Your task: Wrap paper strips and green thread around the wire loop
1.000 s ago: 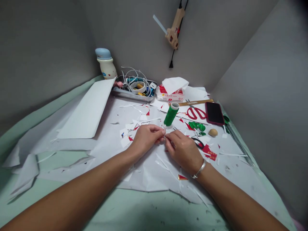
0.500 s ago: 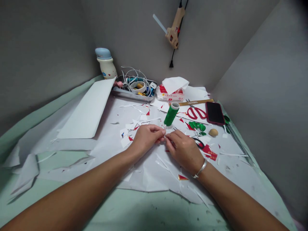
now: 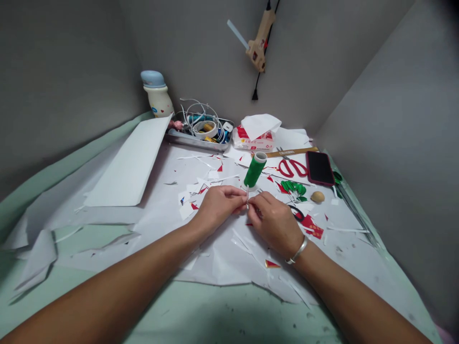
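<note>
My left hand (image 3: 220, 204) pinches a small, thin, pale strip (image 3: 247, 192) that stands upright between the fingertips. The fingers of my right hand (image 3: 275, 219) are closed at the strip's lower part, touching or nearly touching the left fingertips; whether they grip the strip itself is too small to tell. A spool of green thread (image 3: 256, 170) stands just behind both hands. Beside my right hand shows a black scissor-like handle loop (image 3: 297, 213), partly hidden by it. Green leaf-shaped pieces (image 3: 294, 188) and a round tan ball (image 3: 317, 197) lie to the right.
Red-handled scissors (image 3: 292, 168), a phone (image 3: 320, 168) and a ruler (image 3: 297, 152) lie at back right. Behind are a tissue pack (image 3: 253, 141), a metal tray (image 3: 201, 142) of cords and a bottle (image 3: 159, 98). A glue gun (image 3: 260, 45) hangs on the wall. Paper scraps litter the table.
Both hands stay together in nearly the same place. The pale strip shows slightly more upright at the fingertips. Nothing else has visibly moved.
</note>
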Motion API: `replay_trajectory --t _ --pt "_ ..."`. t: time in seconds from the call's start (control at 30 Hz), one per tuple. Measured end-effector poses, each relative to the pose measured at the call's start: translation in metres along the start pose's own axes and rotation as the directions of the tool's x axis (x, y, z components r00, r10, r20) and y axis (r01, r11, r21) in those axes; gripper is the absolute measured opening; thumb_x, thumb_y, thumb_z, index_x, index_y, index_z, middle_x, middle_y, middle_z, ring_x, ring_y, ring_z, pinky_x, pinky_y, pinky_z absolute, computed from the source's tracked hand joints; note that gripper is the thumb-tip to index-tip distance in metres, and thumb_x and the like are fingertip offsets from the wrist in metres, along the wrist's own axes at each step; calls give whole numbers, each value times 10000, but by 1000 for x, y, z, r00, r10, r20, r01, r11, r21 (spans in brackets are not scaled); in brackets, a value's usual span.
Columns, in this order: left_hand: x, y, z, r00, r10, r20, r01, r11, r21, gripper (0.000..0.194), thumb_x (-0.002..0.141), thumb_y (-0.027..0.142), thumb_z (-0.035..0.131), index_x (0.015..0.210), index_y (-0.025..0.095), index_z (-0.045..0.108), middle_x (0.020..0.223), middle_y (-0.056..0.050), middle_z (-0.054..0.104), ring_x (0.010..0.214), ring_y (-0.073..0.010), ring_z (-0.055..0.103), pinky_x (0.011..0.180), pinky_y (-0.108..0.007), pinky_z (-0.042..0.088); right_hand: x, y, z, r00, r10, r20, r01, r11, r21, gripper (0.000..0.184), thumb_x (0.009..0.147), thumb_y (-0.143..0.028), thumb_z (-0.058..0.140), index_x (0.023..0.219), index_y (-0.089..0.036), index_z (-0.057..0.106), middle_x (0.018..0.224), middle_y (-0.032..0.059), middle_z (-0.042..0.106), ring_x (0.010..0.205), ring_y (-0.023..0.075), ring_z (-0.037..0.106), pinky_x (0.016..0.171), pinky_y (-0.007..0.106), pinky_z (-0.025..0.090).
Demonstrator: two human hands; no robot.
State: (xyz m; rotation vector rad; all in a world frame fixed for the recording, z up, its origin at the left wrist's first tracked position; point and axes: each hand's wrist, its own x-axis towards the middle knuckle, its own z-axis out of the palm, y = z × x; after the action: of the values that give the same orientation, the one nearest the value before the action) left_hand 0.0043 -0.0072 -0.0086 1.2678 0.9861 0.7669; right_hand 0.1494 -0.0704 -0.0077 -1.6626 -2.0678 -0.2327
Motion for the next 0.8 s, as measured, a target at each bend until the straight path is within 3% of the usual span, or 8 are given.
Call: replay_trajectory --t 0.33,0.8 --pt "0 2 1 1000 -24 -12 24 1000 11 201 669 214 709 860 151 701 793 -67 712 687 -143 653 716 -298 516 1 0 1 999 45 -8 -45 997 58 132 844 -152 539 824 -168 668 780 47 641 700 166 589 658 271 435" --pt "-5 10 3 1000 -24 -12 25 999 37 175 657 146 684 826 183 712 772 -50 714 656 -129 626 662 -274 489 4 2 0 994 109 -13 -103 966 238 109 826 -142 543 834 -170 648 807 44 648 719 156 595 690 266 449"
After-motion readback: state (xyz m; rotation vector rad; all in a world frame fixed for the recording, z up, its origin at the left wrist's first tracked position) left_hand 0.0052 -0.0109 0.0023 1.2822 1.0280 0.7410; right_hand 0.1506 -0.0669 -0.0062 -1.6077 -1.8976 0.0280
